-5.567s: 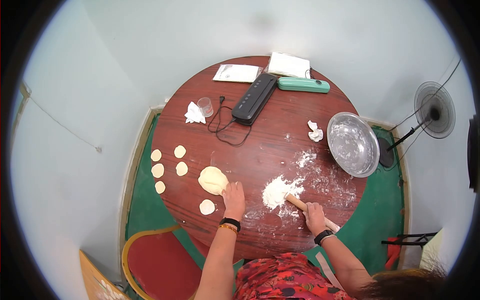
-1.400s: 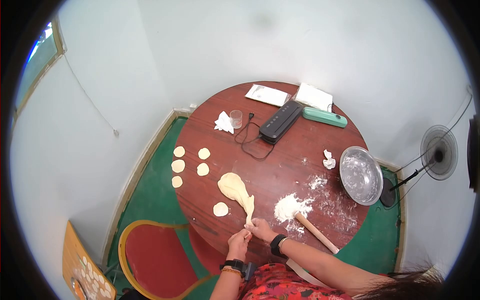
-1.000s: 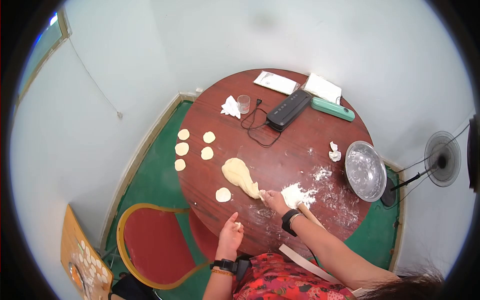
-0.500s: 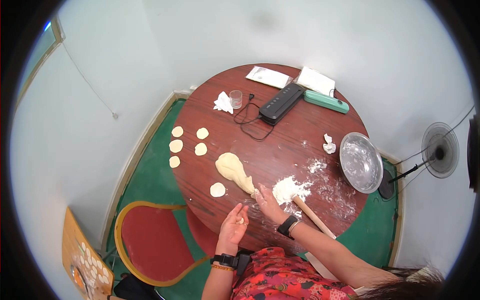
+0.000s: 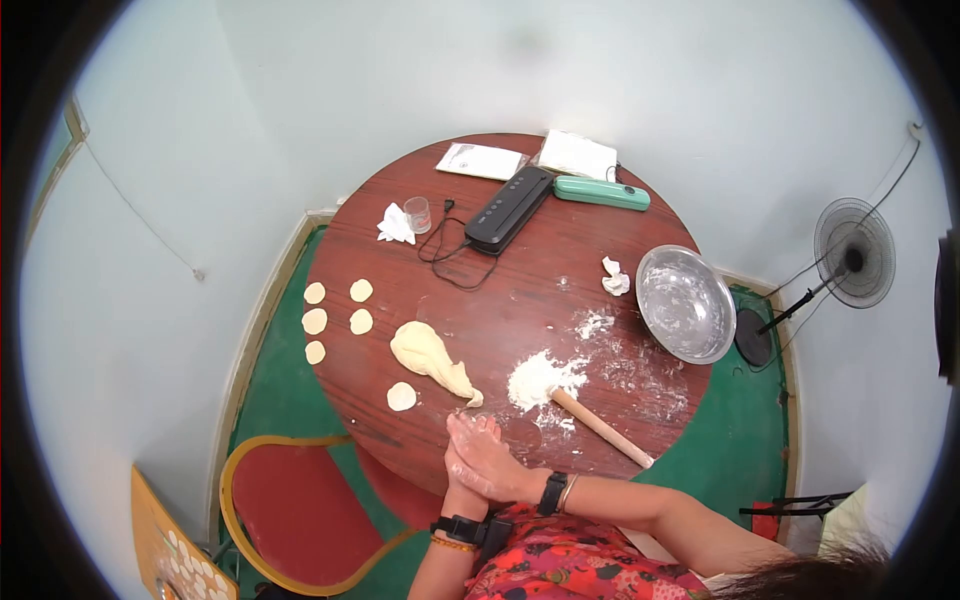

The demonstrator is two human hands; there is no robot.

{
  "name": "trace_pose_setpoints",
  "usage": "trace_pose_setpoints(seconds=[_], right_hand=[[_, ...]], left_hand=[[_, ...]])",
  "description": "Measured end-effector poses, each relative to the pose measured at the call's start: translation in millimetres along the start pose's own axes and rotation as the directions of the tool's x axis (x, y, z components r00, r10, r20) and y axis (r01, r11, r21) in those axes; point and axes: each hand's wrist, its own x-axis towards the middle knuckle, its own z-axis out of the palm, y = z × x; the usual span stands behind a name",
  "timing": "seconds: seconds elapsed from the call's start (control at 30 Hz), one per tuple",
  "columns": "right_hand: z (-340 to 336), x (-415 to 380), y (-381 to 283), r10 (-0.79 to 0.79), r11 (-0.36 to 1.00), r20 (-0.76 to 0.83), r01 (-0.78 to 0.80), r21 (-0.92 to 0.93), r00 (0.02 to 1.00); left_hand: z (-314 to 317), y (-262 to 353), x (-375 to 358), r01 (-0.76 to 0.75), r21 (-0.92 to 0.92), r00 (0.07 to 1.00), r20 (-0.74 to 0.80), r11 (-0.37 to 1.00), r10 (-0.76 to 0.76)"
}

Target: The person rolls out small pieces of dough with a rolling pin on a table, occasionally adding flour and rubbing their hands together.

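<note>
My right hand [image 5: 487, 455] lies flat across my left hand [image 5: 463, 470], palm against palm, at the table's near edge. The small piece of dough seen earlier in my left hand is hidden between them. Just beyond my fingertips is a large pale lump of dough [image 5: 428, 355], its thin tail pointing toward my hands. To the left of the tail lies a flat round wrapper [image 5: 401, 396]. A wooden rolling pin [image 5: 603, 428] rests to the right, its far end in a pile of flour [image 5: 543, 380].
Several dough rounds [image 5: 315, 321] sit at the round table's left edge. A metal bowl [image 5: 686, 304] stands right, near crumpled tissue [image 5: 615, 277]. Farther back are a black vacuum sealer [image 5: 508, 210], a green device [image 5: 601, 193] and a glass [image 5: 418, 215]. A red chair [image 5: 305, 515] stands left.
My right hand has left the tail of the dough lump and come down onto my left palm, covering the small piece of dough. The camera view has shifted, so the table appears farther left.
</note>
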Motion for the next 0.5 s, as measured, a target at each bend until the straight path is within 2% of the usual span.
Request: trace_pose_setpoints(seconds=[0.07,0.17,0.2,0.27,0.3,0.33,0.37,0.4,0.43,0.47,0.5], right_hand=[[-3,5,-7,-0.014,1.000,-0.012,0.014,-0.005,1.000],[-22,29,9,0.255,0.952,0.068,-0.263,0.159,0.965],[-11,29,34,0.065,0.997,-0.192,-0.055,0.053,0.979],[-15,18,40,0.155,0.988,-0.104,-0.154,0.022,0.982],[-17,13,42,0.199,0.980,-0.057,-0.199,0.004,0.978],[-24,5,27,0.201,0.973,-0.009,-0.198,0.116,0.980],[-22,-4,16,0.154,0.987,-0.011,-0.153,0.052,0.988],[-15,-11,6,0.106,0.994,-0.009,-0.106,-0.012,0.994],[-19,-10,-11,0.058,0.996,-0.006,-0.058,-0.074,0.998],[-28,-3,-20,0.124,0.988,0.064,-0.118,-0.097,0.990],[-33,10,-16,0.195,0.981,0.057,-0.193,-0.032,0.979]], left_hand=[[2,-7,1,-0.007,-0.007,0.999,0.034,1.000,0.007],[24,-11,7,0.006,-0.060,0.996,0.086,0.998,-0.001],[30,-10,8,0.016,-0.090,0.995,0.103,0.996,-0.007],[30,-4,7,0.033,-0.106,0.980,0.199,0.994,-0.011],[22,-3,11,-0.011,-0.057,0.986,0.165,0.998,0.021],[12,-4,17,-0.053,-0.008,0.990,0.131,0.999,0.054],[4,-8,21,-0.090,0.041,0.992,0.096,0.995,0.086],[18,-11,22,-0.048,-0.097,0.993,-0.109,0.994,0.038],[22,-14,21,-0.047,-0.083,0.997,-0.067,0.995,0.042],[25,-15,19,-0.045,-0.065,0.999,-0.024,0.997,0.044],[26,-17,17,-0.042,-0.045,0.999,0.017,0.998,0.043]])
